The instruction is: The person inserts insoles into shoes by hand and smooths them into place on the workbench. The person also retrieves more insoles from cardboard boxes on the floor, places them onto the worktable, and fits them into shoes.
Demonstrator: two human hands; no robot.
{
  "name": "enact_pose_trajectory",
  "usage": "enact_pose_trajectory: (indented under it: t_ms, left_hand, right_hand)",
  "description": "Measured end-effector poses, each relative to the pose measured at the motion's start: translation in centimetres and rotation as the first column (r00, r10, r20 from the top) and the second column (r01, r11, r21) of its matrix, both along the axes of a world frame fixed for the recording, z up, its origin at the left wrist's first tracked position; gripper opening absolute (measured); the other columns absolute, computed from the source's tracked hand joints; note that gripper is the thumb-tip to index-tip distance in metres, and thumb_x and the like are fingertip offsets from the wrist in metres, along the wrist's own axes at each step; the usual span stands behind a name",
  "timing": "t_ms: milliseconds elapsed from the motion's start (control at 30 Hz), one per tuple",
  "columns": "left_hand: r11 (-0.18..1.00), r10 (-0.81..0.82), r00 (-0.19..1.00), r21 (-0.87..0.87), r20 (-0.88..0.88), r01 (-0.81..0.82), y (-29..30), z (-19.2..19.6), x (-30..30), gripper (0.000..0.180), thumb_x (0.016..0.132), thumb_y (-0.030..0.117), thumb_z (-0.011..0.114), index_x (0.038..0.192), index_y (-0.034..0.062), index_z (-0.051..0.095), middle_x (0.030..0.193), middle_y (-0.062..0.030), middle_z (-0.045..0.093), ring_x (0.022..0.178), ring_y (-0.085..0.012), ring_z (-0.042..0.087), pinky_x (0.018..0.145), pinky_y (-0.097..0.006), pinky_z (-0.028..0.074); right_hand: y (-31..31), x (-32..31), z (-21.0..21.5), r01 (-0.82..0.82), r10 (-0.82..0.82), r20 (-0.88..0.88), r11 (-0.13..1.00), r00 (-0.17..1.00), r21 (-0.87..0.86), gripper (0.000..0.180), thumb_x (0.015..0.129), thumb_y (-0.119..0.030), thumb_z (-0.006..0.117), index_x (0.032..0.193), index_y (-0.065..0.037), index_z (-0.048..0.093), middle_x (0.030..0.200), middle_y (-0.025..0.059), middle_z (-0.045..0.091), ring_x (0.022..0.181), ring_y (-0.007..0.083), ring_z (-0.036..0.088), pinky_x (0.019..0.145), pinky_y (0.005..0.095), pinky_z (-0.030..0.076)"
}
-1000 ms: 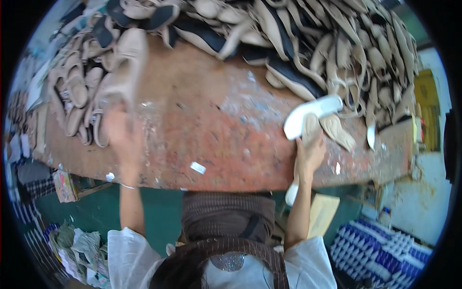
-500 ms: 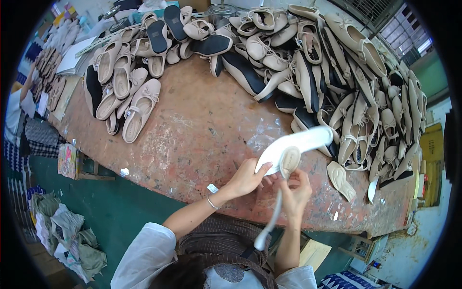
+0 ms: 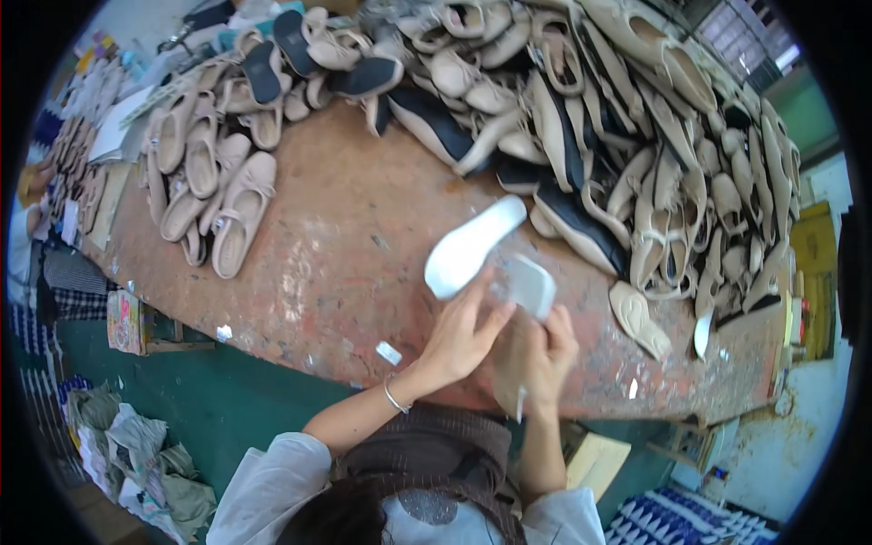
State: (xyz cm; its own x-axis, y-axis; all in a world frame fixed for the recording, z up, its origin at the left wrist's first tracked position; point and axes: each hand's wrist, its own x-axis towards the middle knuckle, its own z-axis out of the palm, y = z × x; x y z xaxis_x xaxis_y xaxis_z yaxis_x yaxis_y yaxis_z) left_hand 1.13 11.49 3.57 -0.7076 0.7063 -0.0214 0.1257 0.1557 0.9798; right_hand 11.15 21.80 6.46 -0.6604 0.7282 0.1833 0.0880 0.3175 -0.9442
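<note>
A white shoe insole point(image 3: 472, 243) lies slantwise on the worktable, its rounded lower end beside the fingertips of my left hand point(image 3: 454, 341). That hand is open, thumb and forefinger apart, though its fingertips are a little blurred. My right hand point(image 3: 548, 359) is closed around a beige shoe insole whose pale underside point(image 3: 530, 286) points up and away from me. Motion smears the rest of this piece, and a thin pale end hangs below the hand. Between the two hands, I cannot tell whether my left thumb touches it.
Beige shoes with black soles are heaped at the right and back point(image 3: 581, 136); a smaller group point(image 3: 241, 213) sits at left. A beige insole point(image 3: 639, 318) lies right of my hands on the brown worktable point(image 3: 327, 227). A small white label point(image 3: 389, 352) is near the front edge.
My left hand has let go of the white insole, which now rests lower and further left. My right hand has turned the beige insole over. The view has shifted slightly.
</note>
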Motion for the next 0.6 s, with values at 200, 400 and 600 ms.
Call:
enact_pose_trajectory:
  t_ms: [200, 400, 600]
  left_hand:
    - [0.880, -0.065, 0.882, 0.443, 0.467, -0.170, 0.7, 2.1, 1.7, 0.036, 0.102, 0.028, 0.056, 0.124, -0.0008, 0.055, 0.109, -0.0061, 0.061, 0.104, -0.0130, 0.057, 0.091, -0.029, 0.045]
    - [0.839, -0.119, 0.926, 0.536, 0.359, -0.100, -0.1, 3.3, 2.7, 0.058, 0.102, 0.024, 0.055, 0.148, -0.0034, 0.032, 0.144, -0.0185, 0.046, 0.130, -0.0237, 0.047, 0.109, -0.035, 0.036]
    - [0.930, 0.052, 0.993, 0.367, -0.103, -0.011, -1.8, 4.1, 3.3, 0.065, 0.102, 0.019, 0.049, 0.152, -0.0066, 0.018, 0.153, -0.0315, 0.029, 0.143, -0.0409, 0.031, 0.114, -0.042, 0.033]
  right_hand:
    - [-3.9, -0.9, 1.1, 0.015, -0.060, -0.143, 0.956, 0.988, -0.292, 0.016, 0.093, -0.005, 0.065, 0.106, 0.005, 0.069, 0.095, 0.0055, 0.062, 0.091, 0.0125, 0.056, 0.080, 0.0264, 0.044]
    - [-5.8, 0.4, 1.6, -0.112, -0.152, -0.325, 0.737, 0.933, -0.667, 0.021, 0.096, -0.005, 0.061, 0.113, 0.005, 0.069, 0.121, 0.0073, 0.062, 0.110, 0.0143, 0.055, 0.097, 0.0300, 0.041]
    - [-6.4, 1.2, 1.2, 0.017, -0.178, -0.328, 0.899, 0.928, -0.438, 0.023, 0.096, -0.007, 0.063, 0.114, 0.006, 0.067, 0.111, 0.0069, 0.063, 0.100, 0.0135, 0.058, 0.087, 0.0272, 0.045]
